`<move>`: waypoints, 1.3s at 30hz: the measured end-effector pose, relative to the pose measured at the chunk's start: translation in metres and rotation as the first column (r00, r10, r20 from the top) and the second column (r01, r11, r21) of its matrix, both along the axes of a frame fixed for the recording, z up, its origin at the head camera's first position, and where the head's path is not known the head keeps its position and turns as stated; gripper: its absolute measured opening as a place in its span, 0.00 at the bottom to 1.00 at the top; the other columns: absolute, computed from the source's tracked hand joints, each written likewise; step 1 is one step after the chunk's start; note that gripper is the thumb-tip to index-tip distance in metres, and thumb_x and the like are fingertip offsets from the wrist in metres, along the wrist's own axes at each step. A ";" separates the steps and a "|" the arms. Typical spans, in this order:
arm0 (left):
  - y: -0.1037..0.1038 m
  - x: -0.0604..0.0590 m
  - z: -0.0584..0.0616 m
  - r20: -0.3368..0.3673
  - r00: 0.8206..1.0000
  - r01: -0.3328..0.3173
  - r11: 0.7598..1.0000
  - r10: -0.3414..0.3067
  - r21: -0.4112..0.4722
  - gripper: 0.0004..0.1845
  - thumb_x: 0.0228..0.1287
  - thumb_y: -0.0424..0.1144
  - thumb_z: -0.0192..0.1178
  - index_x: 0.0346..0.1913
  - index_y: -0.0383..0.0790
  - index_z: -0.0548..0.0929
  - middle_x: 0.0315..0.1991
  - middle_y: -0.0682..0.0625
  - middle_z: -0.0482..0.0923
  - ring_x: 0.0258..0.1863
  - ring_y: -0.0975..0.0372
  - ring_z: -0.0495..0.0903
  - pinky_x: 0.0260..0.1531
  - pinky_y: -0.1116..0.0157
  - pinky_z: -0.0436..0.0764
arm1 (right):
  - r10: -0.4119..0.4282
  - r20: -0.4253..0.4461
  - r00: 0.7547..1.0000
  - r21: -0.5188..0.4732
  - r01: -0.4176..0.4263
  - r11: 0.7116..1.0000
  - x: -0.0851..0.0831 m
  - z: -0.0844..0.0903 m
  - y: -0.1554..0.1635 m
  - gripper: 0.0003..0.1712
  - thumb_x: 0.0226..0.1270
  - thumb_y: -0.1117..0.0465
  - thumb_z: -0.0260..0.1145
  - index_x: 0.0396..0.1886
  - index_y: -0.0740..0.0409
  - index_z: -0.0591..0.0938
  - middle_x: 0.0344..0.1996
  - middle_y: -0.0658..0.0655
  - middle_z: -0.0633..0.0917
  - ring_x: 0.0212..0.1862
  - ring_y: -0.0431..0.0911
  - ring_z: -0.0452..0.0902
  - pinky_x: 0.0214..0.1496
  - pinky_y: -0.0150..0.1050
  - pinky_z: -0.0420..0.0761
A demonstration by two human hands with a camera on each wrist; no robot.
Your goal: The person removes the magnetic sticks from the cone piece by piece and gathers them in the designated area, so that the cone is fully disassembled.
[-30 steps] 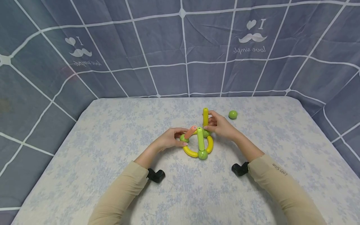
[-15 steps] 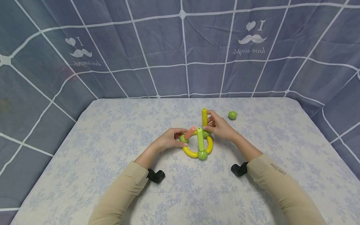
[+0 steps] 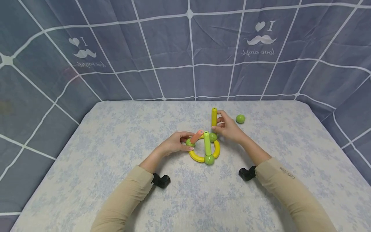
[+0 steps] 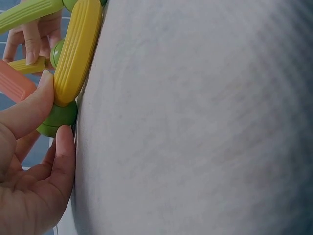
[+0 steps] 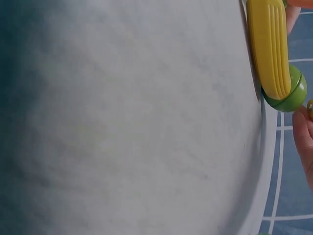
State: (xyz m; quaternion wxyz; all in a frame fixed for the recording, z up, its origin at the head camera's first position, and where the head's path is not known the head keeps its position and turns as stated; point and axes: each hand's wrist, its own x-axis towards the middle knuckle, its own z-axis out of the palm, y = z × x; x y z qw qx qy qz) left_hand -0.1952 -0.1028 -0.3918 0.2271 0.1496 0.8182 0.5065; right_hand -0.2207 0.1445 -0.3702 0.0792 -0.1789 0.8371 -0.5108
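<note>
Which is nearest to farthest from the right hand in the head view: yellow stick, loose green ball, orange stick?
From the right hand:
1. Yellow stick: upright, pinched in its fingers.
2. Loose green ball: on the table, just beyond the hand.
3. Orange stick: across the structure, by the left hand.

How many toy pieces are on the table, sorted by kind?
Green balls: 4, one loose ball lying apart
Straight sticks: 3, yellow stick, green stick, orange stick
Curved yellow pieces: 2 that I can make out
Total: 9

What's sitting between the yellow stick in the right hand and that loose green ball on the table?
Only the right hand's fingers and bare tablecloth lie between the yellow stick and the green ball, in the head view.
</note>
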 end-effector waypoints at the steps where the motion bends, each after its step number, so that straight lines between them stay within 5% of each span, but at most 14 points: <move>1: 0.000 0.000 0.000 0.000 1.000 0.000 1.000 0.000 -0.001 0.30 0.52 0.30 0.69 0.61 0.38 0.74 0.51 0.45 0.74 0.45 0.57 0.72 0.41 0.66 0.74 | -0.004 0.011 1.000 -0.016 0.004 1.000 -0.003 -0.004 0.002 0.33 0.62 0.71 0.63 0.65 0.61 0.60 0.42 0.67 0.73 0.38 0.58 0.79 0.39 0.44 0.79; 10: -0.001 0.000 -0.001 0.007 1.000 0.001 1.000 -0.001 0.000 0.30 0.53 0.31 0.68 0.61 0.38 0.74 0.53 0.43 0.73 0.47 0.55 0.72 0.41 0.65 0.74 | 0.007 0.115 0.993 -0.150 0.010 0.989 -0.005 -0.003 0.007 0.37 0.61 0.72 0.63 0.68 0.61 0.59 0.40 0.64 0.72 0.42 0.60 0.78 0.44 0.49 0.79; 18: 0.000 0.000 -0.002 0.007 1.000 -0.007 1.000 0.007 0.002 0.30 0.52 0.30 0.69 0.61 0.39 0.74 0.52 0.44 0.73 0.46 0.56 0.73 0.39 0.67 0.74 | -0.088 0.119 0.989 -0.058 0.096 0.994 -0.003 0.002 0.021 0.41 0.60 0.66 0.67 0.70 0.59 0.59 0.43 0.64 0.77 0.39 0.44 0.74 0.42 0.33 0.76; 25: 0.000 0.000 -0.001 0.008 1.000 -0.008 1.000 0.008 0.005 0.30 0.52 0.30 0.69 0.61 0.39 0.74 0.51 0.44 0.74 0.46 0.56 0.73 0.39 0.66 0.74 | -0.137 0.086 0.987 -0.002 0.138 0.990 0.000 0.005 0.039 0.41 0.60 0.64 0.67 0.71 0.59 0.58 0.45 0.63 0.74 0.38 0.46 0.72 0.42 0.39 0.76; 34: -0.001 0.001 -0.001 -0.006 1.000 -0.019 1.000 0.019 0.000 0.29 0.52 0.30 0.69 0.60 0.39 0.75 0.52 0.45 0.74 0.44 0.57 0.73 0.39 0.66 0.74 | -0.184 0.064 0.981 0.028 0.183 0.983 0.002 0.006 0.066 0.41 0.60 0.63 0.67 0.71 0.59 0.58 0.40 0.60 0.74 0.36 0.44 0.71 0.39 0.31 0.74; 39: 0.000 0.001 -0.002 -0.006 1.000 -0.026 1.000 0.026 -0.009 0.29 0.52 0.30 0.69 0.60 0.40 0.75 0.52 0.45 0.74 0.43 0.58 0.72 0.39 0.66 0.73 | -0.202 0.065 0.977 0.087 0.196 0.977 0.004 0.005 0.081 0.43 0.61 0.60 0.66 0.72 0.59 0.55 0.43 0.61 0.73 0.39 0.43 0.71 0.43 0.37 0.76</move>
